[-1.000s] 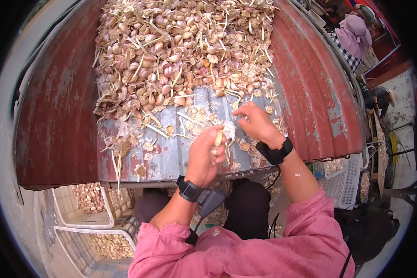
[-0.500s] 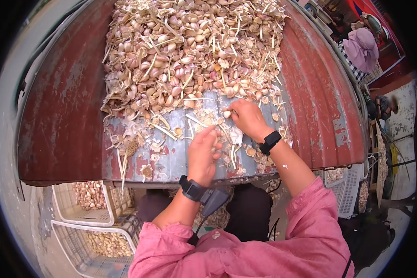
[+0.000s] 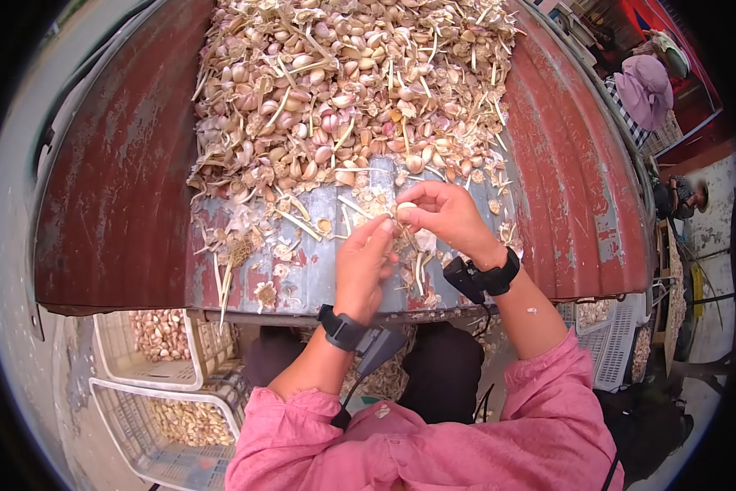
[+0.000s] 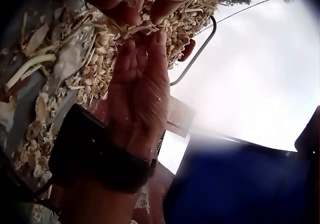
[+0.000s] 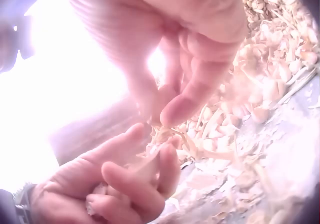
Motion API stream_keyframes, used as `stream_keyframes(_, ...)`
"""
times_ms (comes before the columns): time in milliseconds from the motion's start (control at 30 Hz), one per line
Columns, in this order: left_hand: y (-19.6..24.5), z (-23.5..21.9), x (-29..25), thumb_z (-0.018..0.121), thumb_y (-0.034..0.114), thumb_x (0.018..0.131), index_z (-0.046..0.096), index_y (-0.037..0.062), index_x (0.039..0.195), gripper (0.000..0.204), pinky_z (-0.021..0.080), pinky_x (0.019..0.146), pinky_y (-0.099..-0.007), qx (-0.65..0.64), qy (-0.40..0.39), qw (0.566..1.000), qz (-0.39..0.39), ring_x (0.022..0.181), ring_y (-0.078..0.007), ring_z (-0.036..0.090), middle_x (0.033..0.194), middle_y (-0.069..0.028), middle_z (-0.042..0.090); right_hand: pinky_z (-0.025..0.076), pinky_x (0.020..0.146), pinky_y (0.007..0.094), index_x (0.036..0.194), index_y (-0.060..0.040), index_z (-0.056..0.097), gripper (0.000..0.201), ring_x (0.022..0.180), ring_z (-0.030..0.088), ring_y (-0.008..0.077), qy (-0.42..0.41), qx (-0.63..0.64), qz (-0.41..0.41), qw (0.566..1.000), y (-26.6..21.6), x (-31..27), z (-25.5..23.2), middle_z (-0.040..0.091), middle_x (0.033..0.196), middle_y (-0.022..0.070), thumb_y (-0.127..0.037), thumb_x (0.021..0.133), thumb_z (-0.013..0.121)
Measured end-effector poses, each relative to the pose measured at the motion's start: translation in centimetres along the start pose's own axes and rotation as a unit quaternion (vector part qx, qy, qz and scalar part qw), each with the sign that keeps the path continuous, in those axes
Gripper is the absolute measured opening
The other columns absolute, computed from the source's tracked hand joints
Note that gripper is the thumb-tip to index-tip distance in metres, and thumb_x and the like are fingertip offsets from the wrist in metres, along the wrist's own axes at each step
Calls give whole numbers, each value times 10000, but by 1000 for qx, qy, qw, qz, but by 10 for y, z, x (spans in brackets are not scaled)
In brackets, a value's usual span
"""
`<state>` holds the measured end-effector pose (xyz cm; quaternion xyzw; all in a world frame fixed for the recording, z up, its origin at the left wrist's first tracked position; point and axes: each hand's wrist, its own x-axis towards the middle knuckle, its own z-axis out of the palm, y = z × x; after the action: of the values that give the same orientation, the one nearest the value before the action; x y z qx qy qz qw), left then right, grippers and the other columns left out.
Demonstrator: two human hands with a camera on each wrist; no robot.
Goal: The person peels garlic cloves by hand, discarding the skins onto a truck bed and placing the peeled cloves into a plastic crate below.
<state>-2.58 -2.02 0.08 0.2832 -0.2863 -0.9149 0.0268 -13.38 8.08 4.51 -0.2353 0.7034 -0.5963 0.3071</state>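
Observation:
Over the front part of the metal sheet, my right hand (image 3: pixel 454 219) pinches a pale garlic clove (image 3: pixel 405 208) between thumb and fingertips. Close against it are the thumb and fingertips of my left hand (image 3: pixel 360 274), held palm inward. In the right wrist view the left hand's lower fingers curl round pale garlic cloves (image 5: pixel 98 193), mostly hidden in the palm. The fingertips of both hands nearly meet in the left wrist view. Beyond them lies a large heap of unpeeled garlic cloves (image 3: pixel 343 98) with dry stalks and skins.
Loose skins and stalks (image 3: pixel 298 225) litter the corrugated metal sheet (image 3: pixel 306 274), which has raised red sides (image 3: pixel 122 180). Below its edge at left stand a crate of unpeeled cloves (image 3: pixel 192 383) and a crate of paler cloves (image 3: pixel 151 479). Another person (image 3: pixel 644 90) is at far right.
The right hand went toward the near edge of the heap, picked up a garlic clove and brought it back to the left fingertips. The peeled clove earlier at the left fingertips no longer shows there.

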Motion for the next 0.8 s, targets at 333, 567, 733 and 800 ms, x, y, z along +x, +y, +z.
stream_keyframes(333, -21, 10, -7, 617, 138, 794, 545, 36, 1050, 285, 321, 453, -155, 77, -69, 985, 139, 550, -25, 448, 725, 26, 539, 405, 552, 169, 842, -8, 542, 123, 623, 496, 20, 187, 63, -55, 979, 22, -38, 34, 572, 719, 1, -124, 822, 578)
stream_keyframes(567, -11, 9, -6, 602, 151, 808, 561, 44, 1049, 267, 354, 468, -161, 131, -79, 982, 109, 553, -28, 456, 731, 30, 539, 401, 541, 169, 840, 7, 562, 85, 633, 494, 13, 41, -59, -66, 995, -4, -47, 9, 573, 735, 4, -57, 785, 576)
stream_keyframes(733, -8, 7, -13, 579, 134, 812, 576, 12, 995, 219, 394, 483, -166, 241, -202, 935, 165, 552, -29, 485, 739, 7, 560, 362, 440, 175, 776, 4, 562, 64, 529, 476, 9, 9, -116, -90, 989, -8, -48, -3, 565, 655, 3, -59, 775, 575)
stream_keyframes(800, -11, 3, -14, 576, 127, 813, 575, 12, 996, 216, 392, 482, -165, 218, -209, 942, 146, 550, -29, 482, 732, 8, 558, 349, 390, 174, 750, -6, 535, 112, 453, 461, 21, -5, -74, -38, 996, -5, -48, -4, 550, 595, 1, -99, 811, 548)
